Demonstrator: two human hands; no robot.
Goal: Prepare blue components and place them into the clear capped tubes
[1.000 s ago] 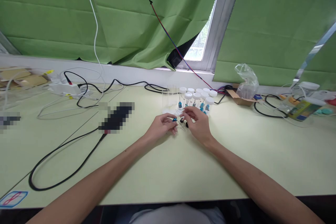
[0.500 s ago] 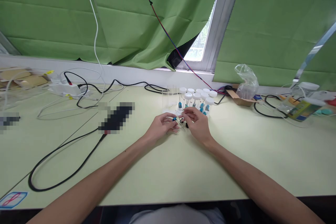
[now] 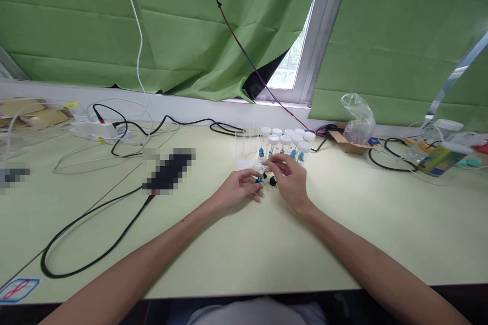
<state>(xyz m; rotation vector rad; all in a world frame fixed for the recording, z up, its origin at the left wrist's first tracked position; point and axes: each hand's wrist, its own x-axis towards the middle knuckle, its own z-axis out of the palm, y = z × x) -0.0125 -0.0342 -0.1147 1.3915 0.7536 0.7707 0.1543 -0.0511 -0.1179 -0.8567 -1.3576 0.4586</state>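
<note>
Small glossy blue part (image 3: pixel 258 180) with thin metal leads, in the left hand's (image 3: pixel 241 186) grip
It sits at the right hand's (image 3: pixel 292 177) 9 o'clock; whether that grip pinches a lead, I cannot tell. A rounded black piece (image 3: pixel 273 181) lies at its 3 o'clock. Likely light, stiff-bodied, leads easily bent: best held by the body.

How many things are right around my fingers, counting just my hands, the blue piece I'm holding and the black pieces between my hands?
Hands (left hand, right hand): 2
Blue piece: 1
Black pieces: 2
Total: 5
</note>
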